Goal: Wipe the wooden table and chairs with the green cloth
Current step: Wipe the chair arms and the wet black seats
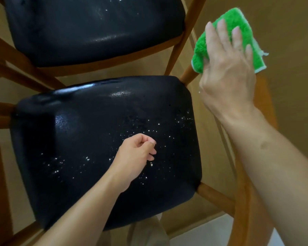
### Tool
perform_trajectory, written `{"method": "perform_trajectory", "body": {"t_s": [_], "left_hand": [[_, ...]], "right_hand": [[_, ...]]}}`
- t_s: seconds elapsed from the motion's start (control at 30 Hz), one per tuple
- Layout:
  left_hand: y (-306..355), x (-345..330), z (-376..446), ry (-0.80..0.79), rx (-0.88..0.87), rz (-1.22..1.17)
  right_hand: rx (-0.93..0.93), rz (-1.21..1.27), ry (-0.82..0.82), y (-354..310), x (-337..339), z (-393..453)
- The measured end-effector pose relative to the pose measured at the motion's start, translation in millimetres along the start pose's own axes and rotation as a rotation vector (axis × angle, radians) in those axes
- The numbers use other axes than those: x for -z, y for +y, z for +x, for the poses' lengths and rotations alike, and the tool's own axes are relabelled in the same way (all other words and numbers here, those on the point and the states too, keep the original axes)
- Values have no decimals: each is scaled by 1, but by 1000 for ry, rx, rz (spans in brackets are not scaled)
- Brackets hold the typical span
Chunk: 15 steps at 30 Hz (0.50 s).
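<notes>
Green cloth clamped in right hand; below it, crumbs (left hand pinched shut) could scatter floorward.

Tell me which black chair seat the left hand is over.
The nearer seat: the left hand hovers over its white crumbs. The farther seat has no hand above it.
</notes>
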<state>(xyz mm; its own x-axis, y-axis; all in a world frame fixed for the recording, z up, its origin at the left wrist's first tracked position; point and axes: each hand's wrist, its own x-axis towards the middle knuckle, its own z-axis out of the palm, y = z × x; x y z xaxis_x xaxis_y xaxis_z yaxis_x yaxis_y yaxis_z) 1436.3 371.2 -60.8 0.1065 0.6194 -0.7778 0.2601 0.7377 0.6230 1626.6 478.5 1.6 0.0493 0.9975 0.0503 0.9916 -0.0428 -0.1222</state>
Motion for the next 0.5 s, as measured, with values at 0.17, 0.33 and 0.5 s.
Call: {"method": "perform_trajectory", "body": {"t_s": [0.17,0.33,0.5], "left_hand": [[-18,52,17,306,-3,18],[-32,100,27,626,-33,233],[-38,153,44,630,16,614]], "right_hand": [[89,38,-35,-26,-35,-46],[-223,418,-674,-45,-101,-111],[-269,429,-612,-46,-136,-124]]}}
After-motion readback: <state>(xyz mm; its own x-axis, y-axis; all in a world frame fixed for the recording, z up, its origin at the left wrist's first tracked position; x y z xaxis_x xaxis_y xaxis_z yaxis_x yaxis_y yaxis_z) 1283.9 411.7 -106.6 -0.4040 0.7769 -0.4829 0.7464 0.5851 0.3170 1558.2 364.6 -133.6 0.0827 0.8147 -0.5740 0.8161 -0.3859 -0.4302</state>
